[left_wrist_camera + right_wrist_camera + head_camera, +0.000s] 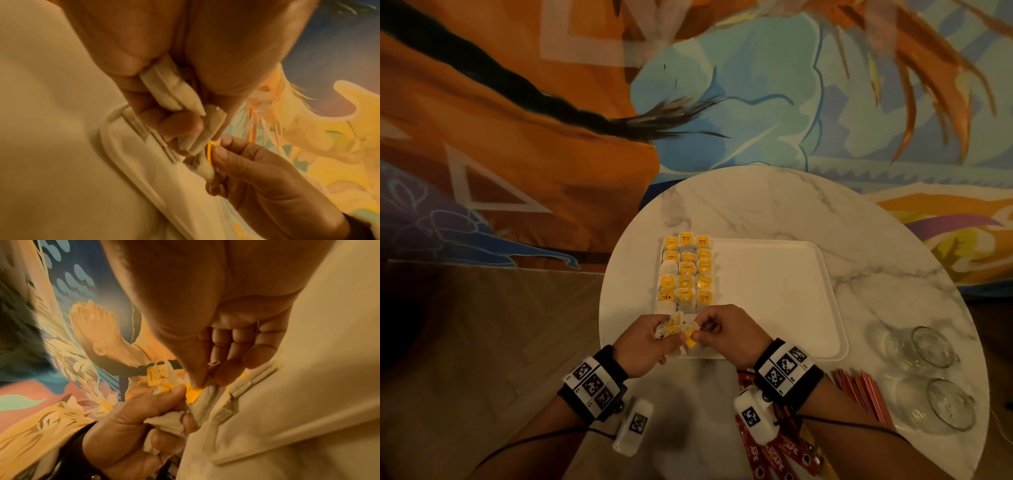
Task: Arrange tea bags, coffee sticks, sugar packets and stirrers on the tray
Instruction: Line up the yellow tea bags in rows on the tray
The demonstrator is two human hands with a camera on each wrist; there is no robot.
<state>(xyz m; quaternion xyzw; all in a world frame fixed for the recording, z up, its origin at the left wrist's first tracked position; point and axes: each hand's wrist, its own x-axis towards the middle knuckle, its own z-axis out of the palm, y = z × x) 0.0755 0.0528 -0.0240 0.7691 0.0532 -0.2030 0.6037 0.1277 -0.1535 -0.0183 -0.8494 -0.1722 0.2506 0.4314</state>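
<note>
A white tray (784, 294) lies on a round marble table (774, 205). Tea bags with yellow tags (686, 272) fill three rows along its left side. Over the tray's near left corner, my left hand (645, 341) grips a bunch of tea bags (671, 329), also seen as a white bundle (174, 95). My right hand (717, 329) pinches one tea bag (202, 395) of that bunch by its yellow tag between thumb and forefinger. Red coffee sticks (780, 452) lie under my right wrist. Red stirrers (859, 390) lie to the right.
Two clear glasses (935, 346) (948, 404) stand at the table's right edge. The tray's middle and right side hold nothing. A painted wall rises behind the table, and wooden floor shows at the left.
</note>
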